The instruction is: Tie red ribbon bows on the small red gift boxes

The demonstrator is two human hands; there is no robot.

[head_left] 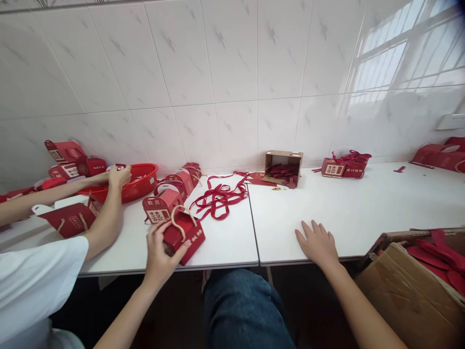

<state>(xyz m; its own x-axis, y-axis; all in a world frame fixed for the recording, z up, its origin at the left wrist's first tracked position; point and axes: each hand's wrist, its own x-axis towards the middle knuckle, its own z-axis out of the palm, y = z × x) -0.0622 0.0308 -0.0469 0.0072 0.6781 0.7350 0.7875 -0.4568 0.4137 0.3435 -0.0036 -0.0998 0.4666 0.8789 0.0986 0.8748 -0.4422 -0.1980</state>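
My left hand [162, 252] grips a red gift box [191, 241] with a twisted rope handle, tilted over the front part of the white table. Its thumb lies along the near side and its fingers are on the far side. Just behind stand more red gift boxes [162, 202] in a row, one showing a cream panel with a dark character. To the right of them lies a loose tangle of red ribbon [221, 196]. My right hand [318, 244] rests flat on the table near its front edge, fingers spread, holding nothing.
A co-worker's hands [119, 177] are over a red plastic basin [147, 186] at left, near an open red box [74, 220]. A small carton [285, 154] holds dark red pieces. Ribbon-tied boxes [345, 165] stand right of it. A large cardboard box [407, 276] is at lower right.
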